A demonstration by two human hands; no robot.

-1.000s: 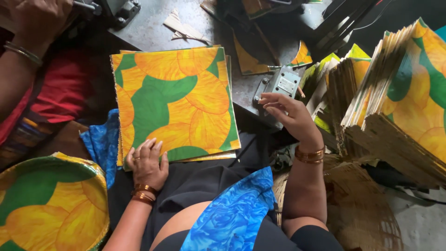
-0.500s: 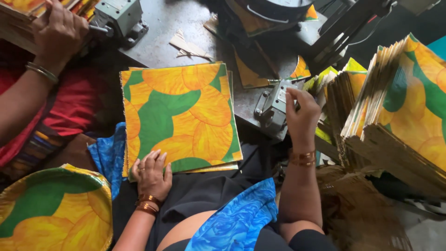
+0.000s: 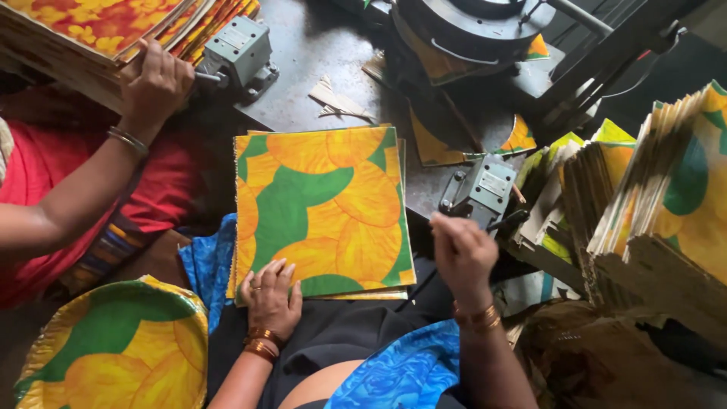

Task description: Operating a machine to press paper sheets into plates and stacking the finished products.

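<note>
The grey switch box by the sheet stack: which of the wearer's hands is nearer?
Right. The right hand is just below the grey switch box, while the left hand rests on the printed sheets.

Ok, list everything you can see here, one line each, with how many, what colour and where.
printed square sheets: a small stack, yellow and green leaf pattern, centre of the metal table
metal table: one, dark grey, top centre
lever switch boxes: two, grey, one top left, one right of centre
press machine: one, black, top centre
sheet stacks: one red and orange at top left, one yellow and green at right
formed plate: at least one, yellow and green, bottom left
co-worker's hand: one, on the top left lever
left hand: flat on the sheets' near edge
right hand: closed at the right box's lever
</note>
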